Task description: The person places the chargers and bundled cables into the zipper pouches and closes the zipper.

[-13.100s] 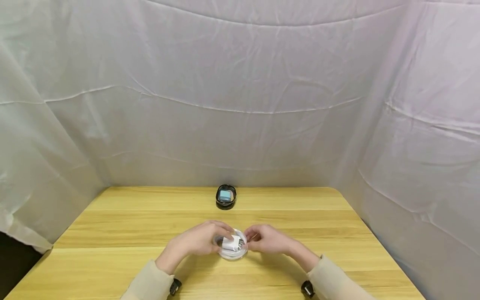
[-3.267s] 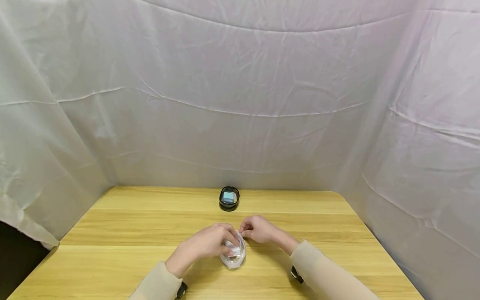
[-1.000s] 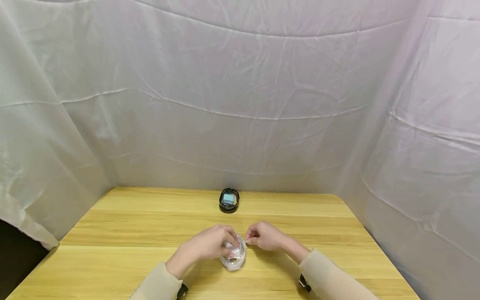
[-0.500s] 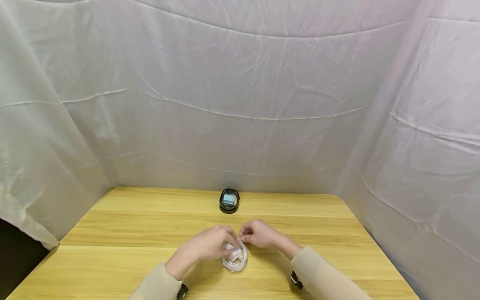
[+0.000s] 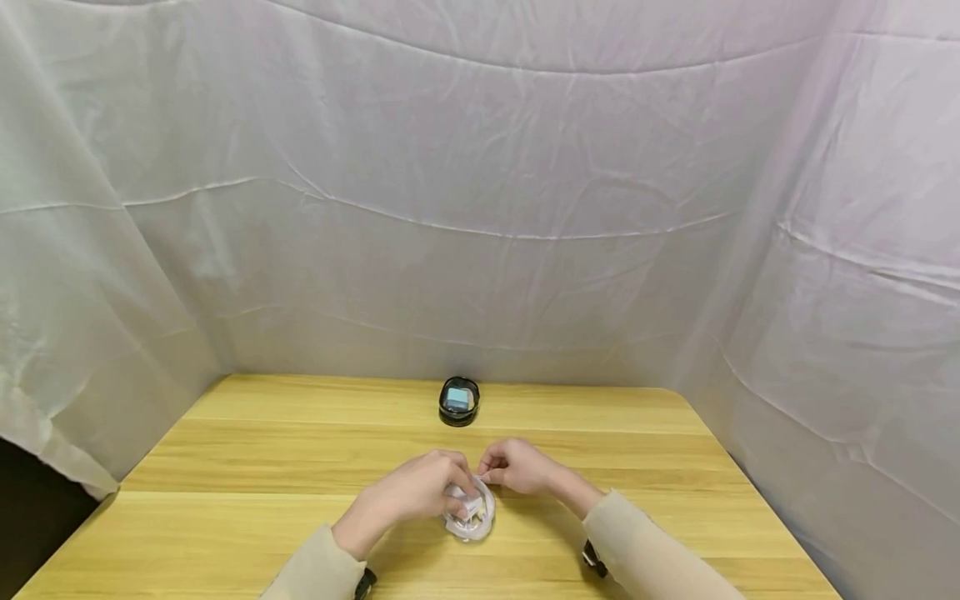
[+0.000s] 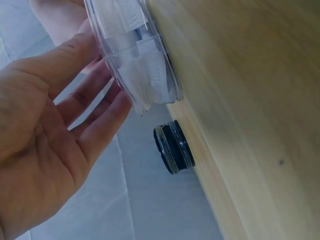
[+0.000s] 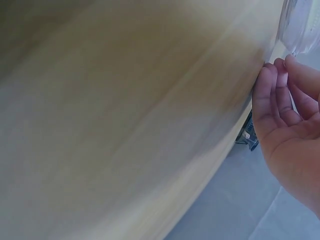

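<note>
Resting within left grip point(image 5: 408, 492): case point(image 5: 471, 510).

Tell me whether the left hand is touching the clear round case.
Touching: the left wrist view shows the left hand's fingers pressed against the clear round case.

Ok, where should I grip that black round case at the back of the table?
Take the black round case by its ribbed rim, fingers coming from above and closing on opposite sides. It looks to lie flat on the table, screen-like face up, and stands apart from both hands.
</note>
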Motion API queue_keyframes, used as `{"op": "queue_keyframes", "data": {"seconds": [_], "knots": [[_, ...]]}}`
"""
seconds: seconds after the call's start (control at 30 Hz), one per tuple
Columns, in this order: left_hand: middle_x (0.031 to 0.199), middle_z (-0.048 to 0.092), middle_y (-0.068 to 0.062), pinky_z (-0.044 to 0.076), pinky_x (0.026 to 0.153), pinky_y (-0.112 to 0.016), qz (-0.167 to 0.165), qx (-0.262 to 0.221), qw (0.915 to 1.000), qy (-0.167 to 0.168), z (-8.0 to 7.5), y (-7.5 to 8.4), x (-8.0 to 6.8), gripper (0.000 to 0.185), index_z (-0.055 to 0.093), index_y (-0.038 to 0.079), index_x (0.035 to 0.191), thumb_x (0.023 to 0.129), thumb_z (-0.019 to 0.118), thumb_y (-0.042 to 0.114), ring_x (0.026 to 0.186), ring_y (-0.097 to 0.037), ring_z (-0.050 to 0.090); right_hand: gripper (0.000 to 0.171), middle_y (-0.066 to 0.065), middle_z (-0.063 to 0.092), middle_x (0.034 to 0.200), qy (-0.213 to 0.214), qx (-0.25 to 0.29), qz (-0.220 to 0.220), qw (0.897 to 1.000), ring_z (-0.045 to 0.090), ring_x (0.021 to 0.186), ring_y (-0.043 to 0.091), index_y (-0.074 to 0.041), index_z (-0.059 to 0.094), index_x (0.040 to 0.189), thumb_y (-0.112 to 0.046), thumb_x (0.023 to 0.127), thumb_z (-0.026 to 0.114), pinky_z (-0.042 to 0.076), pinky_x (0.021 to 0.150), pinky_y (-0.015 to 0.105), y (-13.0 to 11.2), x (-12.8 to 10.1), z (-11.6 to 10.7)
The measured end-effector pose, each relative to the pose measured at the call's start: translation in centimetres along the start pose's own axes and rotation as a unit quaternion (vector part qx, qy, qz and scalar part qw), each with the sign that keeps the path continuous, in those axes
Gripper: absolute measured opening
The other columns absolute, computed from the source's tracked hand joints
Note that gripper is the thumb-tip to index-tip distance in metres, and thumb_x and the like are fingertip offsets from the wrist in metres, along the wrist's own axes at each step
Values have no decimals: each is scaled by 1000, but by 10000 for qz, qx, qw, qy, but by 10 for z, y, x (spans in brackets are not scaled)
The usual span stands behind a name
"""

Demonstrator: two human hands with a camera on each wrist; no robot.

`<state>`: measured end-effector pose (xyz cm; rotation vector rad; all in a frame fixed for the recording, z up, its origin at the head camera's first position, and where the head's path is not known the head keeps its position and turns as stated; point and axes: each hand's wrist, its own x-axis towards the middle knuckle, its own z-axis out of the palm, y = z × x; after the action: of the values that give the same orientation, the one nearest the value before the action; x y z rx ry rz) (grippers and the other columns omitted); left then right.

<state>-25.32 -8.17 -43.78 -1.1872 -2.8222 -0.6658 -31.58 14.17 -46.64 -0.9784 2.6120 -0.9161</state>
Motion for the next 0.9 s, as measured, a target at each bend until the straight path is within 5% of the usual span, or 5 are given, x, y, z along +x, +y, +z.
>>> {"op": "queue_keyframes", "data": {"seconds": [0.9], "knots": [[88, 62, 14, 54, 76, -21, -187, 119, 9997, 71, 0, 5, -1, 20, 84, 19, 96, 77, 91, 17, 86, -2, 60, 6, -7, 67, 82, -48, -246, -63, 9997, 57, 75, 4, -9, 71, 90, -5, 95, 72, 53, 72, 23, -5, -13, -5]]}}
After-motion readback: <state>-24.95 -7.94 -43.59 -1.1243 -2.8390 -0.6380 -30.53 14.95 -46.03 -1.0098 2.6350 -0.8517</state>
